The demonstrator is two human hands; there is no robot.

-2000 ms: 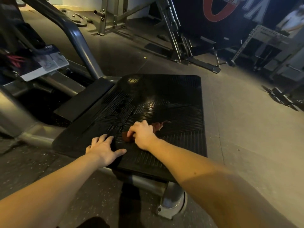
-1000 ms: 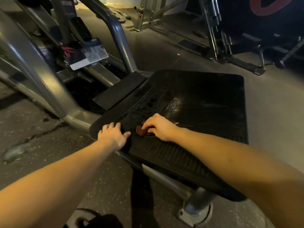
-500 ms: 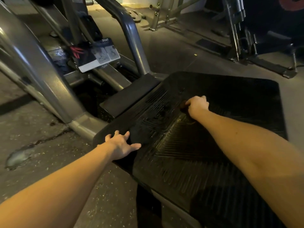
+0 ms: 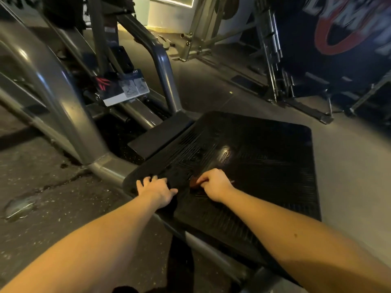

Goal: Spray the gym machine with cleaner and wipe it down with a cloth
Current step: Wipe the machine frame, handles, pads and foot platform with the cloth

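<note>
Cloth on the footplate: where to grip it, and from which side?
Take the cloth from straight above, gathering its middle. It lies low against the ribbed footplate, so probably no raised edge offers a side entry. The right hand holds it that way, fingers curled down over it.

The speckled rubber floor (image 4: 69, 208) on the left is dark, with a pale worn patch (image 4: 19, 206) near the left edge. On the right lies smoother grey floor (image 4: 349, 161). At the far end a cream wall (image 4: 169, 15) carries a bright light strip (image 4: 169, 1), and a grey steel rack (image 4: 201, 32) stands before it. To the right are chrome guide rods (image 4: 273, 45) and a dark banner (image 4: 342, 24) with red and white lettering. The light is dim and warm.
</note>
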